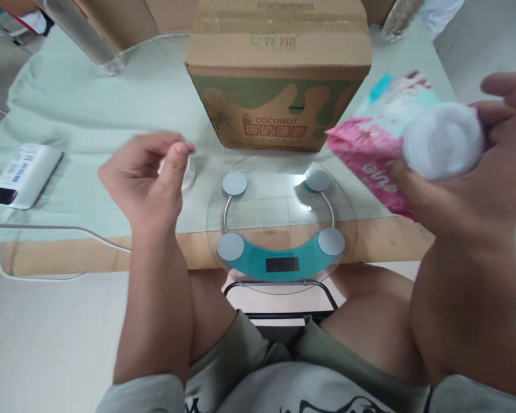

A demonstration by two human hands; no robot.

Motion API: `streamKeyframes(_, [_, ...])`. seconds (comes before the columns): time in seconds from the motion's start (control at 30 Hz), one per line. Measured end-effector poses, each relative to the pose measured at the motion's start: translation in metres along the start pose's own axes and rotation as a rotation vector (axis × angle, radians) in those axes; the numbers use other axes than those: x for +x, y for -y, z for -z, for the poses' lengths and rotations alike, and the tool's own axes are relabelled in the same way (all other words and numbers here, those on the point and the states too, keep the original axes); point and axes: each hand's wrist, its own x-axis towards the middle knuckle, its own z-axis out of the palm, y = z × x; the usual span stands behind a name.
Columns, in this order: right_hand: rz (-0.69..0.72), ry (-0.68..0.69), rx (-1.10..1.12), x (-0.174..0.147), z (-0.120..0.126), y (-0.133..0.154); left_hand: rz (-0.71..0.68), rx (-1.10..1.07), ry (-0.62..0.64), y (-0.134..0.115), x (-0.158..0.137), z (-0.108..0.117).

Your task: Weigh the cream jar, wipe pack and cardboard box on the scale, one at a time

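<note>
On the right, my right hand [468, 166] is closed round a pink and pale-blue printed plastic pouch [365, 146] and a round white lid-like piece [444, 140]. Whether the two are joined I cannot tell. My left hand [150, 175] is raised at the left with fingers curled and the thumb against them; what it pinches, if anything, is hidden. Partly behind it is a small round white object [190, 174]. Between my hands a round glass scale [279, 215] with a teal display strip lies at the table's front edge, overhanging it.
A cardboard carton [279, 86] printed COCONUT stands behind the scale. A white device [24, 175] with a dark end lies at the left, and a white cable [55, 227] crosses the front edge. Clear cylinders [86, 40] stand farther back. A pale green cloth [150, 86] covers the table.
</note>
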Motion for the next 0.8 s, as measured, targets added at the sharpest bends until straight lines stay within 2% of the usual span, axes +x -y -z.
streamKeyframes(0.07, [0.191, 0.047, 0.135, -0.003, -0.001, 0.036, 0.077, -0.1, 0.095, -0.022, -0.007, -0.019])
streamKeyframes(0.17, [0.324, 0.252, 0.16, -0.012, -0.023, 0.07, 0.172, -0.235, 0.222, -0.031, -0.017, -0.034])
streamKeyframes(0.23, [0.346, 0.352, 0.161, -0.017, -0.041, 0.077, 0.201, -0.256, 0.317, -0.028, -0.022, -0.036])
streamKeyframes(0.33, [0.387, 0.468, 0.191, -0.02, -0.056, 0.071, 0.188, -0.216, 0.437, -0.028, -0.028, -0.036])
streamKeyframes(0.4, [0.317, 0.443, 0.295, -0.018, -0.06, 0.058, 0.174, -0.194, 0.504, -0.034, -0.033, -0.04])
streamKeyframes(0.5, [0.036, 0.26, 0.501, -0.016, -0.068, 0.036, 0.192, -0.188, 0.573, -0.047, -0.039, -0.052])
streamKeyframes(0.57, [-0.068, 0.224, 0.543, -0.018, -0.077, 0.025, 0.205, -0.176, 0.619, -0.053, -0.04, -0.062])
streamKeyframes(0.7, [-0.056, 0.295, 0.538, -0.022, -0.089, 0.02, 0.181, -0.141, 0.733, -0.057, -0.037, -0.072])
streamKeyframes(0.8, [-0.048, 0.319, 0.524, -0.02, -0.087, 0.024, 0.197, -0.106, 0.76, -0.058, -0.034, -0.072])
